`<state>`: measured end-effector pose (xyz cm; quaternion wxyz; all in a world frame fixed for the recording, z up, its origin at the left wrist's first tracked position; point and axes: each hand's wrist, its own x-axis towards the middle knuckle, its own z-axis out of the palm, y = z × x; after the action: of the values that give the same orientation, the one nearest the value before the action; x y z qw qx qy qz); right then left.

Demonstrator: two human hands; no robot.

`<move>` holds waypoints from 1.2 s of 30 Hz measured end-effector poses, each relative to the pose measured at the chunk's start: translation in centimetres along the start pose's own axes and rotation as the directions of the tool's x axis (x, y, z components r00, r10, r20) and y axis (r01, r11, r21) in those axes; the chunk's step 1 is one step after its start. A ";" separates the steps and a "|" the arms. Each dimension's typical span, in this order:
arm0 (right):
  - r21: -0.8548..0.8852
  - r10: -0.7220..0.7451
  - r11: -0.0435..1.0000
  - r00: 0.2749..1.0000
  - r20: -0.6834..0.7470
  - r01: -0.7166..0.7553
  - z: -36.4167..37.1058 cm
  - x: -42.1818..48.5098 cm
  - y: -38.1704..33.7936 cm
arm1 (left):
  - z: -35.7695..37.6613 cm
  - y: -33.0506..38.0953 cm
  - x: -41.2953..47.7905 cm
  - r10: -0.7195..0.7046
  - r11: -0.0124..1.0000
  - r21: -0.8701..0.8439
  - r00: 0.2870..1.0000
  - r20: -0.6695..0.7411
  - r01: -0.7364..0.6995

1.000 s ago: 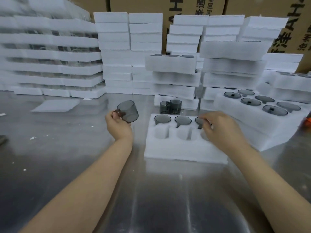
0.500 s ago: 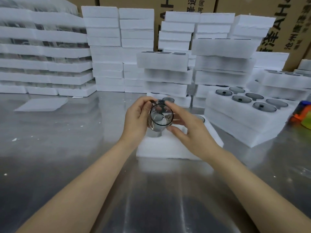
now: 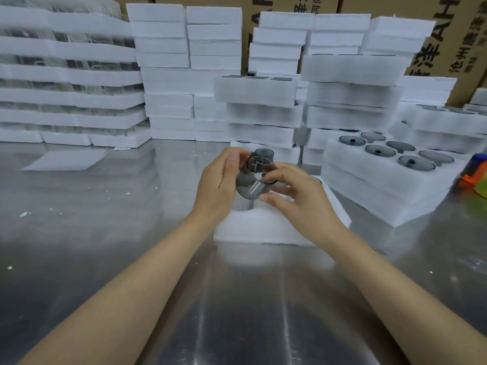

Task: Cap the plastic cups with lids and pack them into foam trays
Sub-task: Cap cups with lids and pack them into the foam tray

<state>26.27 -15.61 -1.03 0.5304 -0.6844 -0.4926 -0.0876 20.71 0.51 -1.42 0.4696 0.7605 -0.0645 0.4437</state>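
Note:
A smoky grey plastic cup [image 3: 250, 189] is held in the air above the white foam tray [image 3: 266, 227] in front of me. My left hand [image 3: 218, 184] grips the cup's side. My right hand [image 3: 295, 196] holds a grey round lid [image 3: 261, 167] against the cup's mouth, fingers also under the cup. Another grey cup [image 3: 264, 153] stands on the table just behind the hands. My hands hide most of the tray's pockets.
A filled foam tray [image 3: 382, 175] with several lidded cups sits to the right on more trays. Stacks of white foam trays [image 3: 168, 75] line the back against cardboard boxes. An orange and blue object [image 3: 471, 175] lies at the far right. A loose foam sheet [image 3: 66, 159] lies left.
My left hand brought the cup from the left to the middle and my right hand left the tray with a lid. Both hands now press lid and cup together, tilted over.

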 end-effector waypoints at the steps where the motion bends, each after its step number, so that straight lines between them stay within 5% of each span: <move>1: -0.004 0.012 1.000 1.000 -0.005 -0.012 0.1 0.0 -0.1 | -0.2 0.0 0.0 0.012 1.000 0.001 0.999 0.049 -0.012; 6: 0.044 0.095 0.995 0.993 -0.075 -0.092 0.2 -0.1 -0.7 | -0.5 0.6 0.2 -0.002 0.992 0.121 0.956 0.293 -0.035; 15: 0.031 0.145 0.989 0.988 0.046 -0.146 -0.4 0.1 -0.6 | -0.2 0.2 0.1 -0.159 0.987 0.018 0.971 0.178 0.158; 24: -0.030 0.159 0.987 0.958 0.240 -0.156 -0.7 0.1 -0.7 | -0.3 0.1 0.3 -0.114 0.961 0.266 0.984 0.134 0.075; 31: -0.270 0.169 0.961 0.912 0.375 -0.068 -0.8 0.0 -0.7 | -0.1 0.9 0.4 -0.044 0.741 0.668 0.988 0.149 -0.068; 36: -0.380 0.193 0.924 0.898 0.396 -0.031 -0.4 0.1 -0.6 | 0.0 0.6 0.9 -0.120 0.723 0.691 0.980 0.159 -0.023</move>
<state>26.01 -15.93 -0.43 0.2780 -0.8008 -0.5305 0.0054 20.94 0.48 -0.39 0.1564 0.9210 0.0797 0.3476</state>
